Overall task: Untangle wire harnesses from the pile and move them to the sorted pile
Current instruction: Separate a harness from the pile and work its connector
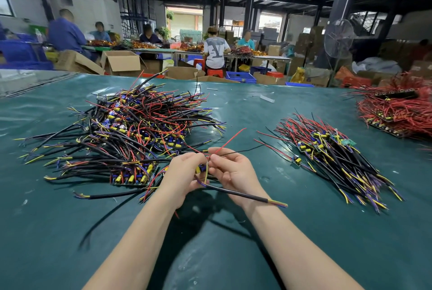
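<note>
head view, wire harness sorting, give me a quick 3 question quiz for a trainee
1. True or false: the tangled pile lies on the person's left and the sorted pile on their right.
2. Multiple choice: the harness now being worked is
A. lying in the sorted pile
B. held by both hands above the green mat
C. held by the left hand alone
3. Fill in: the harness's thick black cable ends in loose coloured tips that point toward the person's ____ side.

Key
1. True.
2. B: the left hand and the right hand both have a grip on it above the green mat.
3. Right.
</note>
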Demonstrator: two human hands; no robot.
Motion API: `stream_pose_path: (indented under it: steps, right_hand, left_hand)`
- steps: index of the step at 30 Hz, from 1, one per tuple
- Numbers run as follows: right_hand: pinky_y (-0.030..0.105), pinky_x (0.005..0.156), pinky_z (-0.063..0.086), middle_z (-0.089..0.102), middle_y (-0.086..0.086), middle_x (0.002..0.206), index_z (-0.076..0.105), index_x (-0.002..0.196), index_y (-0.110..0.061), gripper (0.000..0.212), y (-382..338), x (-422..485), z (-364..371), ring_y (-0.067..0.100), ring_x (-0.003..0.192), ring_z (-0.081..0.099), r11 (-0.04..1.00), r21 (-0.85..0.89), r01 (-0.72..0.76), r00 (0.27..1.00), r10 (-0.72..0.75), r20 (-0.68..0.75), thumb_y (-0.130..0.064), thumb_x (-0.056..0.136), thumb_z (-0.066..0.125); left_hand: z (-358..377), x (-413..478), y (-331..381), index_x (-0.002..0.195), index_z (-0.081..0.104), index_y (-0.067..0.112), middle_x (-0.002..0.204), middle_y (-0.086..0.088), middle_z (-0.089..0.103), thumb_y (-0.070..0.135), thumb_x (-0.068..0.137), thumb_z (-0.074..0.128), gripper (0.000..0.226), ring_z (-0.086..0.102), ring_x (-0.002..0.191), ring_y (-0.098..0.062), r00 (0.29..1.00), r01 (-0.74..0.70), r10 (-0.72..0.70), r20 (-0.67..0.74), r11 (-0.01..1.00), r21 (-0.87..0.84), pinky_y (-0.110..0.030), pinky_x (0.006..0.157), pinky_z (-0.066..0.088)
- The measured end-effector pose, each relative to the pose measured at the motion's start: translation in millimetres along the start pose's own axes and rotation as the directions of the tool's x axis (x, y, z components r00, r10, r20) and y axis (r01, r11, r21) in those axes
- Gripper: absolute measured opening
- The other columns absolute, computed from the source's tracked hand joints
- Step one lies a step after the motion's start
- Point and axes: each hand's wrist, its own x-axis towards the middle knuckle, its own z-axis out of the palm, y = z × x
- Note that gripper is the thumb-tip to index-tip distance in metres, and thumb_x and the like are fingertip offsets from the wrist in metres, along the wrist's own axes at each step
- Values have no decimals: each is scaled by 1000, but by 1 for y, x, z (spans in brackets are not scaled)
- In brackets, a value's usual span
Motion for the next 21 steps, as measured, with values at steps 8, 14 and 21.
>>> stream_pose_path:
  steps: [8, 14, 21]
  right_hand:
    - [11, 35, 32, 52, -6, 43, 59, 74, -1, 17, 3, 1, 3, 2, 34, 41, 982, -163, 99, 992, -110, -57, 4, 88, 51]
    - [11, 34, 30, 45, -5, 40, 60, 79, 2, 13, 0, 4, -2, -1, 30, 37, 858, -502, 110, 986, -157, -52, 2, 89, 52]
    - [13, 39, 39, 51, -3, 44, 55, 68, -7, 25, 1, 7, -8, 2, 35, 48, 873, -474, 118, 982, -173, -76, 11, 86, 52]
  left_hand:
    - [0, -3, 0, 65, 60, 13, 56, -1, 60, 8, 84, 57, 20, 49, 43, -9, 991, 53, -50, 120, 998, -23, -15, 40, 43]
    - [5, -6, -6, 68, 64, 14, 59, -1, 63, 5, 86, 59, 20, 56, 55, -13, 998, 24, -25, 59, 1000, 10, -16, 41, 45]
    - [2, -7, -2, 72, 59, 10, 58, -3, 66, 3, 91, 52, 22, 61, 48, -9, 993, 75, -81, 87, 995, 66, -19, 42, 49]
